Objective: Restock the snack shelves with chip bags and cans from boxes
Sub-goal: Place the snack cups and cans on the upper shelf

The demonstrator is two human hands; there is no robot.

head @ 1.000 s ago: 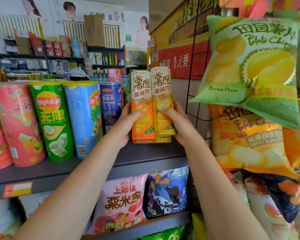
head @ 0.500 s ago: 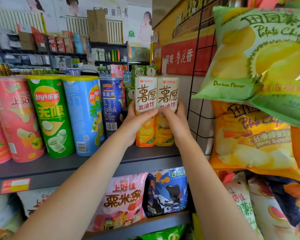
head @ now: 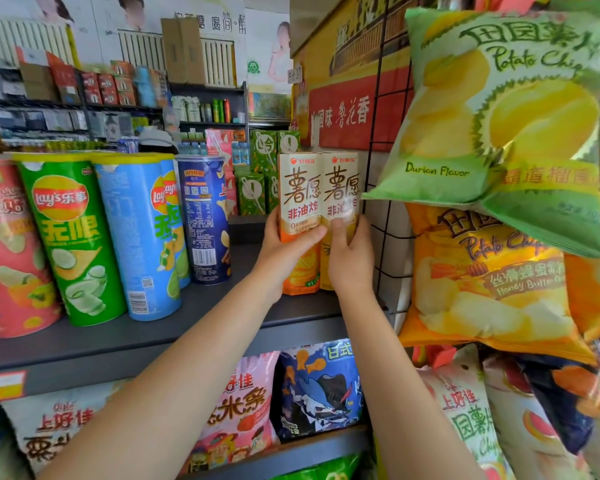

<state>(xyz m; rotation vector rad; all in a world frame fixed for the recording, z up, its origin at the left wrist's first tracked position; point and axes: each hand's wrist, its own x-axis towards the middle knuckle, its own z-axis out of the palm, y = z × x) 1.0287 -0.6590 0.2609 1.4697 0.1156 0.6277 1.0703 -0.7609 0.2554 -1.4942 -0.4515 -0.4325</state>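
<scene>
L hand point(head: 284, 251): grips left snack box point(head: 298, 202), thumb across its front.
R hand point(head: 350, 258): wraps right snack box point(head: 340, 192) from the right side.
Boxes: upright, touching side by side, standing on grey shelf point(head: 222, 317).
Left of L hand: blue can point(head: 205, 216), then green can point(head: 71, 237).
Right of R hand: wire rack point(head: 378, 133) w/ durian chip bag point(head: 499, 119).

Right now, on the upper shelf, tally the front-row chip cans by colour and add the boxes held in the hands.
Pink can: 1
Green can: 1
Light blue cans: 2
Dark blue can: 1
Orange chip boxes, gripped by left hand and right hand: 2
Total: 7
</scene>
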